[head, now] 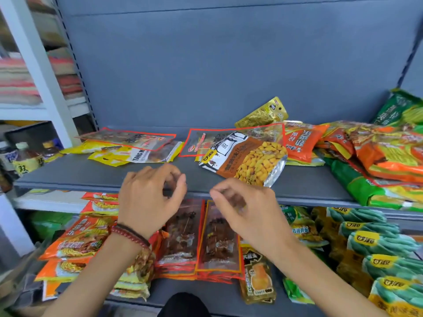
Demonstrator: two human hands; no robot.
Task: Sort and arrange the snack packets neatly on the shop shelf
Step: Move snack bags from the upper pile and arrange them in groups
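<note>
My left hand [151,197] and my right hand [247,209] hover side by side over the front edge of the grey upper shelf [96,175], fingers loosely curled and holding nothing. Below them, on the lower shelf, two stacks of clear red-edged packets of dark meat snacks [183,234] lie flat next to each other. On the upper shelf a brown and white packet of yellow beans [247,159] lies tilted on a clear red-edged packet [196,140]. Another clear red-edged packet [128,138] rests on yellow packets [114,156] at the left.
Orange and green packets [375,156] are heaped at the right of the upper shelf, with a gold packet [263,114] behind. The lower shelf holds orange noodle packets [82,239] at left, green and yellow bags [375,245] at right. Bottles [27,154] stand far left.
</note>
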